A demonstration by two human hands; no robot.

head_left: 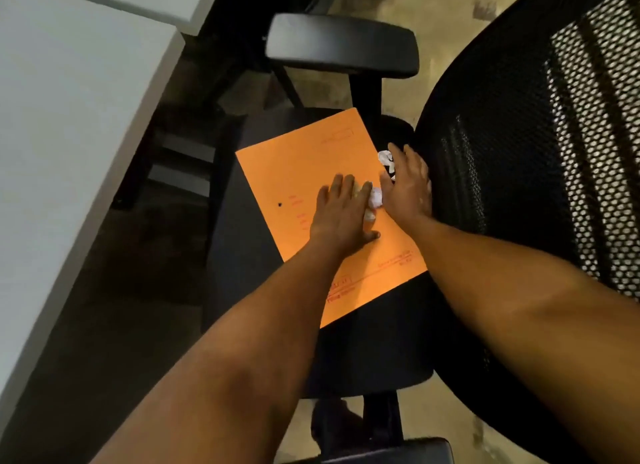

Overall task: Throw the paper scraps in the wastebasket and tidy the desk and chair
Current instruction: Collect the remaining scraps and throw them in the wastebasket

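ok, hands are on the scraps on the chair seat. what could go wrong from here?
1. White paper scraps lie loose between the left hand and right hand; some could slip off the orange folder onto the floor.
2. One scrap sits by the mesh backrest and may get missed.
3. Pressing the folder may slide it off the seat.

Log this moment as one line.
left hand flat on orange folder | right hand gathering paper scraps | chair seat
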